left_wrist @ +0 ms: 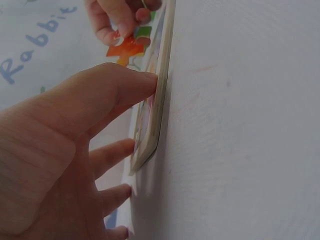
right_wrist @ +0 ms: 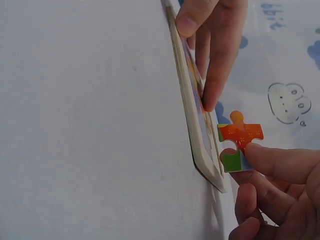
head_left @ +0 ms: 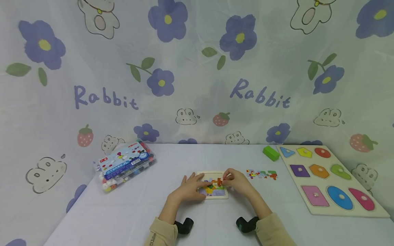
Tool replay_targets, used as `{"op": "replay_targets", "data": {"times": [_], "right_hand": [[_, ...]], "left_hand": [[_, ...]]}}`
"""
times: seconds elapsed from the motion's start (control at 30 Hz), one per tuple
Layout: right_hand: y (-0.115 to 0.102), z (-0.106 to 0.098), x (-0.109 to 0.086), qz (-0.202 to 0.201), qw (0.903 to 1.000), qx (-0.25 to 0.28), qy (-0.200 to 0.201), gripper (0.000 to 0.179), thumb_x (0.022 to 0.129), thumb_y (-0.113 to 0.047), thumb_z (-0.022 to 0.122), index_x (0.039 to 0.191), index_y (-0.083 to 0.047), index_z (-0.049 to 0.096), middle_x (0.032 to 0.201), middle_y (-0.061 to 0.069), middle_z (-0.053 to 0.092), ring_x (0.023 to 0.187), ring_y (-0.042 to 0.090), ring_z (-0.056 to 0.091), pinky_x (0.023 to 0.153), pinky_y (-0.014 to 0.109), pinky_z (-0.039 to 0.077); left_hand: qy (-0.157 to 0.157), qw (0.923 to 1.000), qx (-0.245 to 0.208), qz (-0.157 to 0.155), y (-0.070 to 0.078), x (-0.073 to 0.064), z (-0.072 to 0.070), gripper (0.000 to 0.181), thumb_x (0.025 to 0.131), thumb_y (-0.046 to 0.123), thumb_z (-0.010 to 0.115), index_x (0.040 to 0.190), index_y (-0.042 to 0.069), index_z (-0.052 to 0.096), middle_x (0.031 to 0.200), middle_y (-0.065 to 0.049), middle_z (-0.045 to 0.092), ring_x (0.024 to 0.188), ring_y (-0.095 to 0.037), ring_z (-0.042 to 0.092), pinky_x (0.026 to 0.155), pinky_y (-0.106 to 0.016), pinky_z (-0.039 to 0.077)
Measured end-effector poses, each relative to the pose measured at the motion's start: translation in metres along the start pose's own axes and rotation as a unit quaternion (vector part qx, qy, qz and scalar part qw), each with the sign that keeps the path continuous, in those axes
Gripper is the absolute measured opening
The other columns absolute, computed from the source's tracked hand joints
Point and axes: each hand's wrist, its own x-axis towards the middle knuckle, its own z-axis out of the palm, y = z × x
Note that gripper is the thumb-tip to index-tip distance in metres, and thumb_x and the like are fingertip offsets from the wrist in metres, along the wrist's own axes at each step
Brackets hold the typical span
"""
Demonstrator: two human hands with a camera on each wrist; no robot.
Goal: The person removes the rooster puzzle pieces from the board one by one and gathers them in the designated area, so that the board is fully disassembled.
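A small wooden jigsaw puzzle tray lies on the table with a partly filled colourful picture. My left hand rests over its left side, the thumb on the near rim and the other fingers spread, the index reaching onto the picture. At the tray's right side my right hand pinches an orange and green jigsaw piece between thumb and index finger. In the right wrist view the piece is raised, its orange knob pointing up. Right of that hand lie several more jigsaw pieces in a row.
At the far left stands a clear plastic box of colourful parts with a printed blue label. On the right are a green block and a large wooden shape board with knobbed pieces. A printed curtain hangs behind the table.
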Motion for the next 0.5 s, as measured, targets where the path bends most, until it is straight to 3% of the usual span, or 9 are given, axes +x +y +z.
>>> {"op": "replay_targets", "data": {"times": [0.5], "right_hand": [[0.021,-0.036,-0.01,0.011,0.9987,0.049,0.009,0.015,0.086,-0.005,0.061,0.098,-0.003,0.053,0.078,0.006,0.058,0.067,0.017,0.054,0.06,0.029,0.045]], "left_hand": [[0.001,1.0,-0.004,0.003,0.0,0.001,0.001,0.05,0.08,0.027,0.067,0.129,0.027,0.056,0.147,-0.012,0.033,0.136,-0.044,0.018,0.103,-0.067,0.009]]}}
